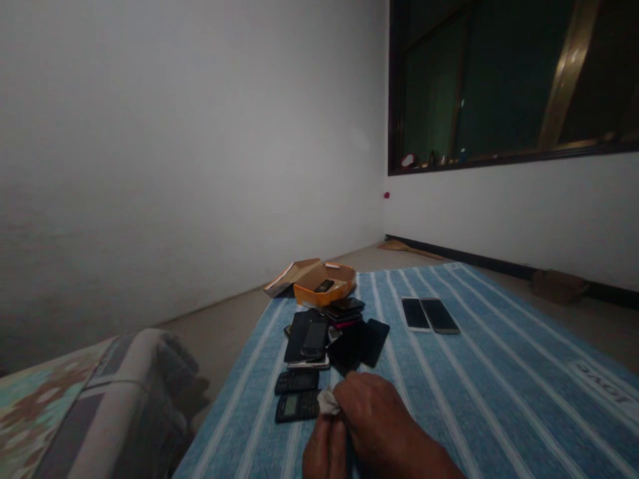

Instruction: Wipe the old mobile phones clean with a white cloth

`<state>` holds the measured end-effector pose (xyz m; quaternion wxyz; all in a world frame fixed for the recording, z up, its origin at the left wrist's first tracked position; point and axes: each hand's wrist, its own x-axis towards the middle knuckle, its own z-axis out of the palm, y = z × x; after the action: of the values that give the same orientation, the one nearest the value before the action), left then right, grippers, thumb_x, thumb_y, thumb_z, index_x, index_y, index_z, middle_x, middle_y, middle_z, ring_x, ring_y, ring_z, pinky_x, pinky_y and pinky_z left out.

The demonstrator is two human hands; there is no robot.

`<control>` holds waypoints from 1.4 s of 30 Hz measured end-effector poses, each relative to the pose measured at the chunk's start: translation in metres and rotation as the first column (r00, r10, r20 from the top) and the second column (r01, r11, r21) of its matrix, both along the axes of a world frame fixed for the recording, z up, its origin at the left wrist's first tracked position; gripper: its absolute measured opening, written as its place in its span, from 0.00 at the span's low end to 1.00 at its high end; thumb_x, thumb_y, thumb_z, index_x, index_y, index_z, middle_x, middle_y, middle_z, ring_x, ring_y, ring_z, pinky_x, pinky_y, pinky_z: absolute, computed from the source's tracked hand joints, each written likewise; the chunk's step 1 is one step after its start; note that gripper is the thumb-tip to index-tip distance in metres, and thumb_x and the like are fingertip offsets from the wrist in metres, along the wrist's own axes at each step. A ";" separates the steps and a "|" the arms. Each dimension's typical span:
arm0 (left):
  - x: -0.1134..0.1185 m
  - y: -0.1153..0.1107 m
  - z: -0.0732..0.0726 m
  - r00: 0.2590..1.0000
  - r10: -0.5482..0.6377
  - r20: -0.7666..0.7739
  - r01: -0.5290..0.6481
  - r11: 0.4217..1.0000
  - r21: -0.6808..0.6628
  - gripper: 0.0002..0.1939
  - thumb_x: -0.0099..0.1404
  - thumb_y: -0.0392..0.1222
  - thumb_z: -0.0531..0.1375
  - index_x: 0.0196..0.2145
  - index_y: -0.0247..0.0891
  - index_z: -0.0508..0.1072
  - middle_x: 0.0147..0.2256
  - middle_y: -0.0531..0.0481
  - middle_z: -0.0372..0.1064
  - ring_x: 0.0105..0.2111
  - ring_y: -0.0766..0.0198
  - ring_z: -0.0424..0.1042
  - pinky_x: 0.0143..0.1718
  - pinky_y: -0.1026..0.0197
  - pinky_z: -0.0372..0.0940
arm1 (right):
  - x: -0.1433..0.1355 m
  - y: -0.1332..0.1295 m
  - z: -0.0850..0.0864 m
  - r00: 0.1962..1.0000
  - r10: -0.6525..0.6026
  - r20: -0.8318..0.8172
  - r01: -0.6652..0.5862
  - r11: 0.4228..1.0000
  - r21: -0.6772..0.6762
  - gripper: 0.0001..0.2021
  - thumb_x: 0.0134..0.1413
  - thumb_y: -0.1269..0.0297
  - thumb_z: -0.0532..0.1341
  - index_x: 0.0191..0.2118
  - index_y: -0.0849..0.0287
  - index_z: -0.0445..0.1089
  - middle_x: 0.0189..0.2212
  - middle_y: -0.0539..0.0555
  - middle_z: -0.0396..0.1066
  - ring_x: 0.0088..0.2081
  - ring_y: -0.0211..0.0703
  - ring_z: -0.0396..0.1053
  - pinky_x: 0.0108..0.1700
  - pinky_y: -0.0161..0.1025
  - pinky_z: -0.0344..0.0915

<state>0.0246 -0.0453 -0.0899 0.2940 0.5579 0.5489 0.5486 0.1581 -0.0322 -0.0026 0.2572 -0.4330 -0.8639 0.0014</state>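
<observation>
At the bottom centre, my right hand [377, 412] is closed with a crumpled white cloth [328, 402] bunched at its fingertips. My left hand [324, 449] is just below, its fingers closed up against the cloth; whatever it grips is hidden, though something dark shows between the two hands. Left of the cloth lie two black keypad phones, an upper one [297, 381] and a lower one [295, 406] partly behind the cloth. Beyond my hands spreads a heap of dark phones [315, 338], with a small stack of phones [344, 307] at its far end.
An open orange box [319, 297] with a phone inside stands at the far end of the blue striped cloth [479, 399]. Two smartphones [428, 315] lie side by side on the right. A grey-striped fabric [127, 392] drapes over something at left. A broom [407, 247] rests by the wall.
</observation>
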 end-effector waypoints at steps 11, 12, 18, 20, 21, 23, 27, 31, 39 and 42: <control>-0.008 0.007 0.024 0.980 -0.168 -0.108 0.165 0.986 -0.036 0.27 0.64 0.65 0.52 0.34 0.39 0.79 0.27 0.46 0.78 0.29 0.56 0.78 0.35 0.61 0.74 | 0.022 0.002 0.018 1.000 0.014 -0.021 -0.017 0.987 -0.159 0.06 0.59 0.74 0.55 0.36 0.59 0.68 0.35 0.53 0.70 0.35 0.41 0.67 0.36 0.36 0.55; -0.009 0.008 0.026 0.980 -0.168 -0.105 0.165 0.986 -0.029 0.28 0.63 0.65 0.53 0.35 0.39 0.79 0.29 0.46 0.79 0.30 0.55 0.78 0.35 0.61 0.74 | 0.025 0.003 0.020 0.999 0.011 -0.044 -0.019 0.983 -0.182 0.05 0.60 0.73 0.55 0.36 0.59 0.68 0.35 0.53 0.70 0.36 0.41 0.67 0.36 0.35 0.56; -0.010 0.010 0.030 0.981 -0.161 -0.105 0.164 0.986 0.022 0.27 0.63 0.64 0.56 0.41 0.38 0.80 0.40 0.43 0.80 0.41 0.51 0.79 0.43 0.60 0.74 | 0.048 0.000 0.025 0.944 0.024 -0.329 -0.139 0.934 -0.331 0.09 0.64 0.67 0.53 0.32 0.58 0.66 0.32 0.50 0.67 0.35 0.38 0.66 0.37 0.34 0.56; -0.010 0.010 0.031 0.976 -0.182 -0.116 0.184 0.983 0.008 0.27 0.64 0.63 0.54 0.42 0.37 0.80 0.41 0.42 0.80 0.41 0.51 0.79 0.41 0.60 0.75 | 0.052 -0.001 0.019 0.896 0.000 -0.445 -0.180 0.915 -0.362 0.10 0.63 0.66 0.54 0.30 0.58 0.65 0.30 0.49 0.66 0.33 0.38 0.65 0.36 0.34 0.56; -0.010 0.010 0.032 0.976 -0.183 -0.117 0.185 0.983 0.005 0.27 0.65 0.62 0.54 0.42 0.37 0.80 0.41 0.42 0.80 0.40 0.52 0.79 0.40 0.61 0.75 | 0.054 -0.001 0.014 0.864 -0.021 -0.503 -0.201 0.902 -0.382 0.10 0.62 0.65 0.54 0.30 0.58 0.64 0.29 0.49 0.65 0.33 0.38 0.64 0.35 0.34 0.56; -0.009 0.010 0.033 0.979 -0.169 -0.117 0.171 0.985 0.009 0.28 0.65 0.63 0.54 0.43 0.37 0.80 0.41 0.42 0.80 0.39 0.51 0.80 0.39 0.60 0.75 | 0.053 0.000 0.002 0.783 -0.072 -0.618 -0.250 0.873 -0.419 0.10 0.61 0.62 0.55 0.29 0.59 0.64 0.28 0.48 0.64 0.31 0.39 0.63 0.34 0.35 0.56; -0.008 0.012 0.034 0.983 -0.141 -0.118 0.147 0.988 0.044 0.29 0.63 0.65 0.55 0.40 0.37 0.81 0.39 0.42 0.81 0.38 0.51 0.80 0.38 0.59 0.76 | 0.045 0.002 -0.025 0.621 -0.135 -0.772 -0.309 0.863 -0.399 0.15 0.61 0.52 0.54 0.31 0.59 0.66 0.27 0.48 0.64 0.31 0.39 0.62 0.33 0.35 0.57; -0.008 0.013 0.033 0.982 -0.132 -0.132 0.144 0.986 0.087 0.28 0.64 0.64 0.55 0.39 0.37 0.81 0.37 0.42 0.81 0.37 0.51 0.80 0.36 0.60 0.76 | 0.038 0.001 -0.045 0.568 -0.148 -0.809 -0.331 0.860 -0.389 0.16 0.61 0.51 0.54 0.34 0.60 0.68 0.30 0.51 0.67 0.33 0.41 0.64 0.36 0.36 0.59; -0.006 0.013 0.033 0.990 -0.098 -0.102 0.110 0.987 0.116 0.27 0.63 0.64 0.55 0.38 0.38 0.81 0.36 0.43 0.81 0.35 0.51 0.81 0.34 0.60 0.76 | 0.036 -0.002 -0.071 0.576 -0.139 -0.806 -0.363 0.840 -0.404 0.13 0.62 0.57 0.53 0.39 0.60 0.69 0.35 0.53 0.70 0.38 0.43 0.66 0.42 0.38 0.61; -0.006 0.013 0.032 0.989 -0.116 -0.089 0.125 0.988 0.096 0.29 0.62 0.66 0.55 0.38 0.38 0.81 0.37 0.42 0.81 0.36 0.51 0.80 0.35 0.60 0.76 | 0.036 -0.002 -0.075 0.586 -0.126 -0.800 -0.358 0.846 -0.395 0.13 0.62 0.58 0.53 0.40 0.60 0.69 0.36 0.54 0.71 0.38 0.43 0.66 0.42 0.39 0.61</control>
<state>0.0191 -0.0324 -0.0582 0.2748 0.6265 0.4973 0.5335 0.1937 -0.0341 -0.0775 0.4901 -0.3772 -0.6471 0.4459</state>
